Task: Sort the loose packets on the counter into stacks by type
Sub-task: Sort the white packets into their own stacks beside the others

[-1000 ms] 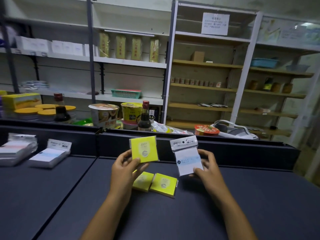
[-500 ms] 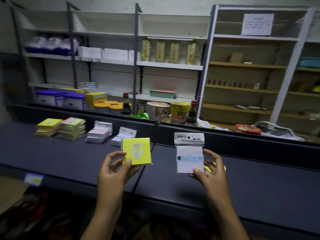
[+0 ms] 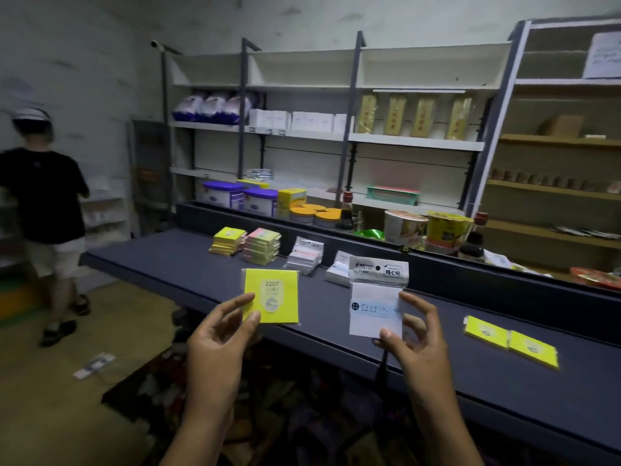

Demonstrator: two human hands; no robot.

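My left hand [image 3: 221, 334] pinches a yellow packet [image 3: 274, 294] marked 2207 by its lower left corner, held up over the counter's front edge. My right hand [image 3: 415, 334] pinches a white packet [image 3: 376, 297] with a printed header card. On the dark counter [image 3: 188, 260] behind them stand sorted stacks: a yellow stack [image 3: 228, 241], a pink and green stack [image 3: 262, 245], a white stack [image 3: 305, 255] and another white stack [image 3: 338, 271], partly hidden by the white packet. Two loose yellow packets [image 3: 509, 341] lie flat at the right.
Behind the counter's raised back edge [image 3: 504, 284] stand tubs, noodle cups [image 3: 405, 227] and sauce bottles [image 3: 473, 237], with shelving behind. A person in a black shirt [image 3: 47, 210] stands at the left on the floor. A small white object [image 3: 94, 364] lies on the floor.
The view has swung left along the counter, bringing the sorted stacks and the person into sight. Both hands still hold their packets up, and the two loose yellow packets now lie off to the right.
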